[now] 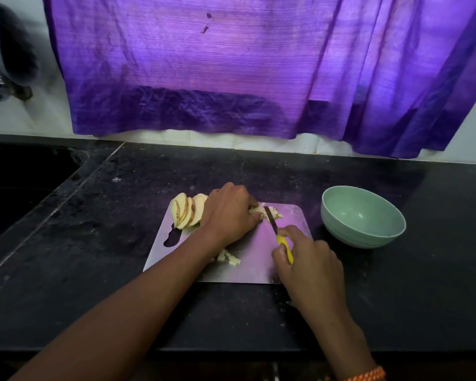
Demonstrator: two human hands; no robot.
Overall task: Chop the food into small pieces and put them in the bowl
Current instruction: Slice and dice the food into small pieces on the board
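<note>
Pale, soft potato strips (256, 210) lie on a shiny flat metal board (259, 243), pinched under the left hand (231, 213); the right hand (308, 259) grips a yellow-handled knife (279, 235) touching them.

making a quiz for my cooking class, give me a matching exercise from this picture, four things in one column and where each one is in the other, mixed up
Things:
1. knife
2. bowl
3. stack of slices
4. small cut pieces

Places:
A. on the counter, right of the board
B. near edge of the board, beside the left forearm
C. in the right hand
D. far left corner of the board

Pairs: 1-C, 2-A, 3-D, 4-B
</note>
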